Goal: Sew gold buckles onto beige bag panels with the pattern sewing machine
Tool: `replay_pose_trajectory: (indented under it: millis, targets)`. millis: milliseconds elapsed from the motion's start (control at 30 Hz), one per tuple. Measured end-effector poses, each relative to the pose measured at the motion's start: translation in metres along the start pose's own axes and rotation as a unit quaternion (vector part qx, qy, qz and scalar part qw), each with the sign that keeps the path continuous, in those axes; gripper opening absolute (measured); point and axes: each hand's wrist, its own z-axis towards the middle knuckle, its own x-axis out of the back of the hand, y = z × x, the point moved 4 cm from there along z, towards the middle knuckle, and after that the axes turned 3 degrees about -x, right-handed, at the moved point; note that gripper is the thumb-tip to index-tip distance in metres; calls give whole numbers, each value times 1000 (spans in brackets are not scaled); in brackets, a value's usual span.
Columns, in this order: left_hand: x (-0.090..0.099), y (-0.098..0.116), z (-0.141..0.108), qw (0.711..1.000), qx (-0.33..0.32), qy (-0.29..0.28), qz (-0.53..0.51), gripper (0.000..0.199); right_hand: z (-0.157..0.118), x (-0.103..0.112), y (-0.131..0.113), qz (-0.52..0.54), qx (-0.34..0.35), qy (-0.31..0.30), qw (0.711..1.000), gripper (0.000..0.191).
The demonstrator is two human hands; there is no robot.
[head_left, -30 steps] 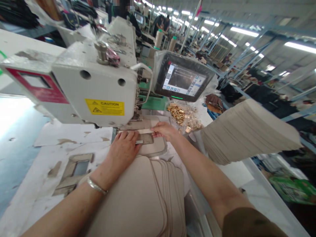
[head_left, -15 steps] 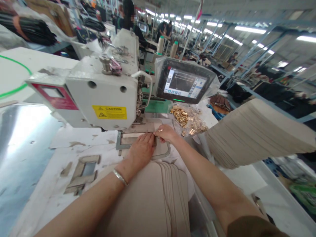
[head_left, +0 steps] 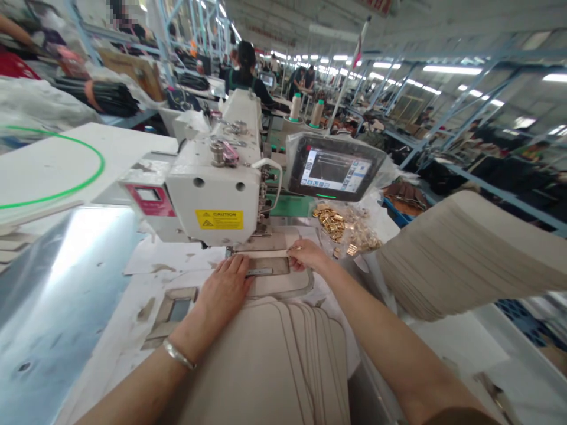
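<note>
My left hand [head_left: 227, 287] lies with its fingers stretched out over the left end of a rectangular clamp frame [head_left: 260, 272], under the sewing machine head [head_left: 212, 203]. A narrow pale strip [head_left: 266, 254] runs across that frame, on a beige panel [head_left: 283, 285] with a rounded corner. At the strip's right end, my right hand [head_left: 308, 255] is closed in a pinch. A thin shiny metal tool shows between its fingers, mostly hidden, so its kind is unclear. In front of the frame lies a stack of beige panels [head_left: 266, 360].
A control screen [head_left: 334, 167] stands behind my right hand, beside gold metal fittings [head_left: 330, 223] in plastic. To the right leans a tall pile of beige panels [head_left: 460, 254]. A second rectangular frame [head_left: 166, 319] lies left of my forearm. Co-workers sit and stand farther back.
My left hand has slid left along the clamp frame, uncovering the middle of the strip. My right hand stays at the strip's right end. The camera view has shifted.
</note>
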Motion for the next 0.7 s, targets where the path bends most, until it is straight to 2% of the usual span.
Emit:
replay_pose_trajectory:
  millis: [133, 333, 567, 700]
  targets:
    - [-4, -1, 1, 1000, -8, -8, -10, 42, 1, 3, 0, -20, -11, -1, 1000, 23]
    - [0, -5, 2, 999, -1, -28, -15, 39, 1, 4, 0, -57, 16, 16, 998, 23]
    - [17, -18, -1, 999, 41, -32, -7, 33, 3, -17, -11, -72, 26, 26, 997, 22]
    - [28, -28, -2, 996, 34, -83, 23, 31, 3, -34, -21, -71, 35, 11, 997, 24]
